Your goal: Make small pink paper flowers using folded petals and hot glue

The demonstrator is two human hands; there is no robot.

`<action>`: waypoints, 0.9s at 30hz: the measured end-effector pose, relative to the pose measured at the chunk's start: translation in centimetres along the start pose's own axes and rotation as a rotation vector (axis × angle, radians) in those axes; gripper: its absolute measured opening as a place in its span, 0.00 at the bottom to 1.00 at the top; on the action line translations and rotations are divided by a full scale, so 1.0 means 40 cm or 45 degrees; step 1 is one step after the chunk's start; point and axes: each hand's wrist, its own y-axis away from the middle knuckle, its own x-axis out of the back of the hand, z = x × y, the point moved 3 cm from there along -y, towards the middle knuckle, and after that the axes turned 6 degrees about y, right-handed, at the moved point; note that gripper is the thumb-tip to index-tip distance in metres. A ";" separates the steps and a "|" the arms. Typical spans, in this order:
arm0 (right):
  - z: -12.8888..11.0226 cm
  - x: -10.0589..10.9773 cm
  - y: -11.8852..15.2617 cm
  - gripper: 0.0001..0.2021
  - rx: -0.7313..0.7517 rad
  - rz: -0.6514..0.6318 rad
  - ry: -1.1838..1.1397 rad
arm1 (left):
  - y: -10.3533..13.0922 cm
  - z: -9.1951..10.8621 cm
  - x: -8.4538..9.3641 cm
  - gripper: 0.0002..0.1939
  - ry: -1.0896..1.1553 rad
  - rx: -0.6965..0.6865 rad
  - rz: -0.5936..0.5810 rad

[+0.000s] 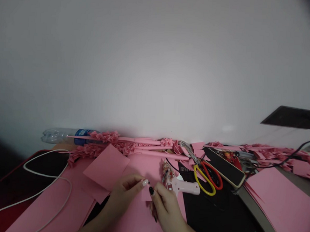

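Observation:
My left hand (125, 194) and my right hand (166, 206) meet over pink sheets at the front middle. Both are closed in a pinch, fingertips almost touching. Between them is a small pink paper piece (146, 195), partly hidden by the fingers; my right hand grips its edge. What my left fingertips hold is too small to make out. Just right of my hands lies a pale pink glue gun (186, 187) with a decorated, lumpy front part. Pink square sheets (107, 165) lie behind my left hand.
Scissors with yellow and red handles (209, 177) lie beside a phone (225, 167). Crumpled pink paper stems (148, 142) line the wall. A plastic bottle (60, 135) lies at the back left, near a white cable (46, 176). Pink sheets (283, 204) are stacked at right.

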 end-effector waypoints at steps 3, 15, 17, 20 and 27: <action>0.000 0.001 0.000 0.22 0.006 0.005 -0.006 | 0.003 0.004 -0.001 0.14 0.010 0.018 -0.008; 0.002 0.000 0.000 0.22 0.004 0.010 -0.028 | 0.007 0.006 -0.003 0.15 0.065 0.013 0.021; 0.004 0.001 0.001 0.22 0.010 0.011 -0.027 | 0.006 0.007 -0.002 0.15 0.063 0.005 0.019; 0.005 0.001 0.001 0.21 0.028 0.005 0.000 | 0.006 0.003 0.000 0.16 0.064 0.026 0.019; 0.000 0.001 0.000 0.20 0.026 0.005 -0.004 | 0.009 -0.011 0.001 0.15 0.130 0.047 -0.032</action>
